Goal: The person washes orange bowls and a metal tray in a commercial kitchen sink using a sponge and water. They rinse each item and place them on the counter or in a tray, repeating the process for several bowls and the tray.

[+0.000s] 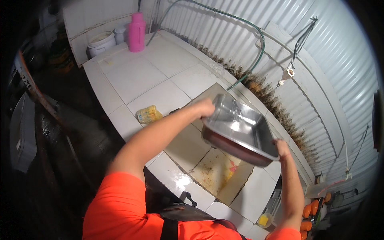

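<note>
Both my hands hold a deep rectangular stainless steel pan in the air, tilted, above a tiled sink basin set into the counter. My left hand grips the rim at one end. At the opposite end my right hand has hold of the rim. A little water seems to glisten inside the pan. Yellow, red and brown stains mark the basin floor below it. The green hose ends near the basin's far corner, beside the pan.
A stained yellow cup-like container lies on the white tiled counter. A pink thermos flask and white buckets stand at the far left. A tap hangs by the corrugated wall. A tub with a yellow sponge sits lower right.
</note>
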The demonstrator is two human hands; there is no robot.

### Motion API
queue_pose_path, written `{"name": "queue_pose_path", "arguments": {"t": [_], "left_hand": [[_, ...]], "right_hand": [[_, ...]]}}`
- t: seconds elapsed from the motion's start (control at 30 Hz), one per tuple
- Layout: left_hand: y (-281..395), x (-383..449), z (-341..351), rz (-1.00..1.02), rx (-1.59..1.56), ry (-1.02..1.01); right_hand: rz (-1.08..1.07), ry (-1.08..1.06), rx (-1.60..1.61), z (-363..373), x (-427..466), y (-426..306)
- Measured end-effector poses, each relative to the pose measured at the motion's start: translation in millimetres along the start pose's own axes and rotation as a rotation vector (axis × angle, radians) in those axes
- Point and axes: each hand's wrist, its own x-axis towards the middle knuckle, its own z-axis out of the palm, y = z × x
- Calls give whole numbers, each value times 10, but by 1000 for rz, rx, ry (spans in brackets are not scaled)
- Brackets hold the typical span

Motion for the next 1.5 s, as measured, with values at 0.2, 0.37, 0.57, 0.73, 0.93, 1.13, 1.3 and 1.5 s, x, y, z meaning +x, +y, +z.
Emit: {"name": "queue_pose_path", "arguments": {"t": [0.2,0.37,0.57,0.73,0.93,1.13,1.3,1.5], "left_hand": [[-818,-463,822,-41,103,-59],[-1128,-892,1437,-119,-68,-73],[-1220,-589,1612,-240,-215,-285],[-1195,74,606,-122,-96,-195],[-708,348,-494,-165,-217,54],[-619,39,-342,-16,-91,45],[-862,-550,449,41,-113,63],[-740,-1560,1768,19,74,184]], "right_hand": [[258,-53,89,311,-611,484],[397,-112,106,386,-951,1092],[47,-411,-537,105,-295,1123],[0,-272,-622,224,1242,-14],[-382,-188,-543,184,1258,-1672],[-307,-159,-496,-48,991,-1359],[-172,-201,-346,-130,350,-661],[-68,-21,-146,-445,-707,495]]}}
